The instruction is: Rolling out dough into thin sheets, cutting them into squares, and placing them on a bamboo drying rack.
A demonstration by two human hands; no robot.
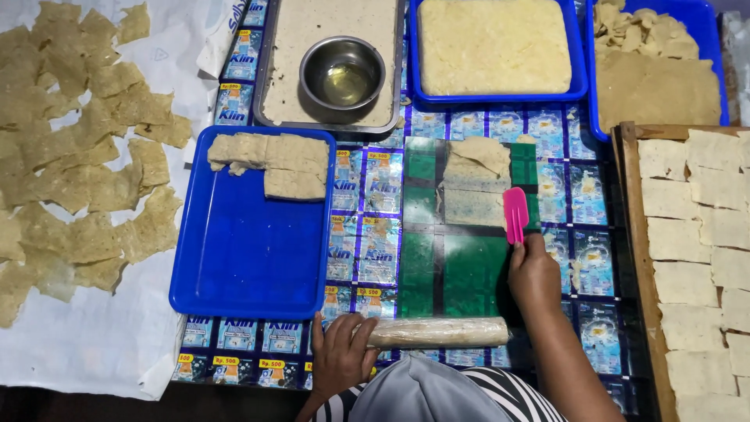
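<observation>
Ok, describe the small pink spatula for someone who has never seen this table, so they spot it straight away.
Start at the dark green plastic sheet in the middle of the table, right of the blue rectangular tray. At that sheet's right edge, the right hand holds the small pink flat-bladed spatula upright beside the thin pale dough sheet. It is the only pink thing among the blue, green and beige.
</observation>
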